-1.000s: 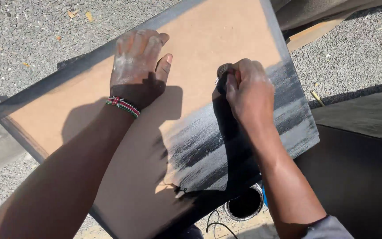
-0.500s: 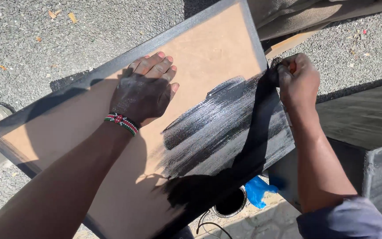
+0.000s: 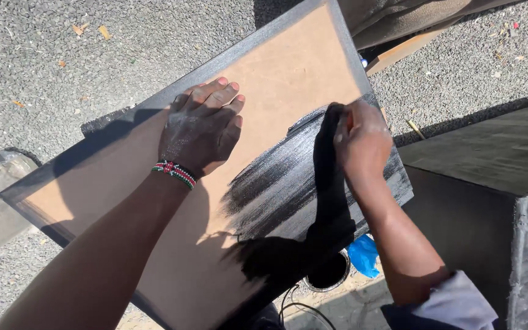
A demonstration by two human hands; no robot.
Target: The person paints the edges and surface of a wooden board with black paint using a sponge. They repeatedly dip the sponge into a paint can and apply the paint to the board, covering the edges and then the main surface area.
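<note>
Board: a brown fibreboard panel (image 3: pixel 276 67) with a dark painted rim lies tilted over the gravel ground (image 3: pixel 50 61), its near end toward the person.
Left hand: the left hand (image 3: pixel 201 127) lies flat on the bare brown face, fingers spread and closed on nothing, pressing the panel down; a beaded wristband (image 3: pixel 175 173) sits at the wrist.
Right hand: the right hand (image 3: pixel 362 139) is closed tight around the top of a black cloth (image 3: pixel 327 183), which hangs down over the painted part and touches it.
Done: a black, streaky patch (image 3: pixel 276 189) covers the panel's right-hand side, from the edge under the right hand inward toward the middle (the brush-like streaks thin out where it meets the brown).
Left: judging by what shows, well over half the face is bare brown, including the whole far end and the left side under the left hand's arm.
Paint source: a round open tin (image 3: pixel 328 274) shows below the panel's near edge, partly hidden by it, with a blue scrap (image 3: pixel 363 253) just beside it.
Nearby: a large box (image 3: pixel 490 183), already dark all over, stands to the right.
</note>
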